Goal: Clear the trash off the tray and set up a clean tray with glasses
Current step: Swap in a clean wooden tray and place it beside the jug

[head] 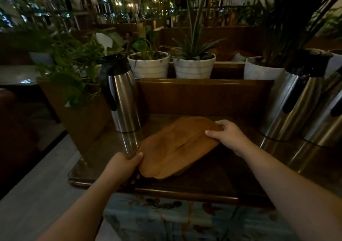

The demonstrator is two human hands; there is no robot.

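Reading from the left, a leafy plant (74, 68) was seen at the worktop's (212, 174) nine o'clock edge, and just beside it a steel flask (123, 94) stood upright at about ten o'clock from the wooden tray (175, 148). The left hand (124, 165) was closed around the tray's near end at seven o'clock, thumb on top and fingers underneath. The tray itself lay slantwise across the middle of the worktop, bare of trash and glasses, and whether it rested flat or was slightly raised could not be told. Its far end, at two o'clock, was gripped by the right hand (228, 135), thumb on the upper face. Two more flasks (298, 96) stood close together at three o'clock, near that hand.

Risk was judged to lie at both ends. Should the tray be swung or lifted carelessly, the flask on either side could be struck and toppled, since little room was left. The polished worktop looked slippery, so a tray set down near the front edge might slide off. In such dim light, edges could easily be misjudged.
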